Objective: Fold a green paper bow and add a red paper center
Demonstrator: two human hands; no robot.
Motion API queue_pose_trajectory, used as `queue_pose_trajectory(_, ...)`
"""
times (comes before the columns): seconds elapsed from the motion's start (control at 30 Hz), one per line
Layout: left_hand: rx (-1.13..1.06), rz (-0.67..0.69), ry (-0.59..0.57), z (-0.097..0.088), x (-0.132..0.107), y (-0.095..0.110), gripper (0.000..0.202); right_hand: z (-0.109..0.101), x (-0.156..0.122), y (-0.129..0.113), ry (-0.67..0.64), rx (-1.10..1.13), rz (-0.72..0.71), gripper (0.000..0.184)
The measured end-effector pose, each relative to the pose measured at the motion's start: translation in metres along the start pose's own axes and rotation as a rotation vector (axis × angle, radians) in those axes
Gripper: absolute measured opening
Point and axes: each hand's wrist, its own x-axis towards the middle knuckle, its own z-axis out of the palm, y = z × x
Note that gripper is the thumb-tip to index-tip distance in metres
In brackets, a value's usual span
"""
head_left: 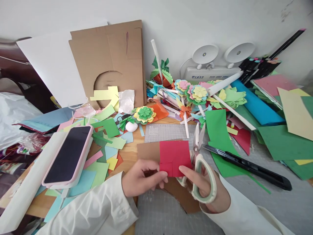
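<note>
A folded red paper (174,151) is held up between my two hands over brown cardboard (148,152). My left hand (140,179) pinches the lower left corner of the paper between thumb and fingers. On the paper's lower right edge rests the index finger of my right hand (218,198). White-handled scissors (196,148) hang on that same hand, with a handle loop around its fingers. Their blades point away from me and stand slightly apart. Creases or overlapping flaps show along the paper's lower part.
A grey cutting mat (156,215) lies under the work. To the right are a black utility knife (254,168) and green paper (217,127). A phone (68,153) and paper scraps are at left. Cardboard sheets (110,49), paper flowers (146,114) and a twin-head lamp (205,54) stand behind.
</note>
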Motion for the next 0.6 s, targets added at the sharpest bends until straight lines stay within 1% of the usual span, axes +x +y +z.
queue_pose_trajectory(0.03,0.009,-0.003,0.027,0.0,0.0,0.001,0.041,0.001,0.0,-0.001,-0.005,0.007,0.025,0.021)
queue_pose_trajectory(0.1,0.02,0.005,0.042,-0.002,-0.001,0.004,0.042,0.004,0.0,-0.005,-0.019,0.019,0.075,0.024)
queue_pose_trajectory(0.17,0.037,0.029,0.039,-0.005,-0.003,0.006,0.042,0.005,-0.001,-0.008,-0.028,0.024,0.094,0.027)
queue_pose_trajectory(0.2,0.043,0.047,0.061,-0.006,-0.003,0.006,0.042,0.006,-0.001,-0.009,-0.044,0.022,0.093,0.028)
queue_pose_trajectory(0.23,0.04,0.071,0.111,-0.008,-0.004,0.006,0.041,0.007,-0.002,-0.011,-0.065,0.029,0.091,0.03)
queue_pose_trajectory(0.27,0.028,0.099,0.19,-0.01,-0.004,0.005,0.039,0.008,-0.003,-0.012,-0.095,0.054,0.095,0.032)
queue_pose_trajectory(0.37,-0.074,0.186,0.508,-0.018,-0.003,0.002,0.035,0.011,-0.006,-0.014,-0.245,0.181,0.172,0.042)
queue_pose_trajectory(0.43,-0.156,0.232,0.672,-0.022,0.0,0.001,0.034,0.013,-0.009,-0.013,-0.331,0.229,0.262,0.05)
queue_pose_trajectory(0.5,-0.214,0.251,0.75,-0.024,0.002,0.0,0.033,0.016,-0.013,-0.009,-0.4,0.208,0.341,0.056)
queue_pose_trajectory(0.6,-0.21,0.224,0.763,-0.02,0.003,-0.002,0.034,0.019,-0.019,-0.001,-0.485,0.174,0.391,0.06)
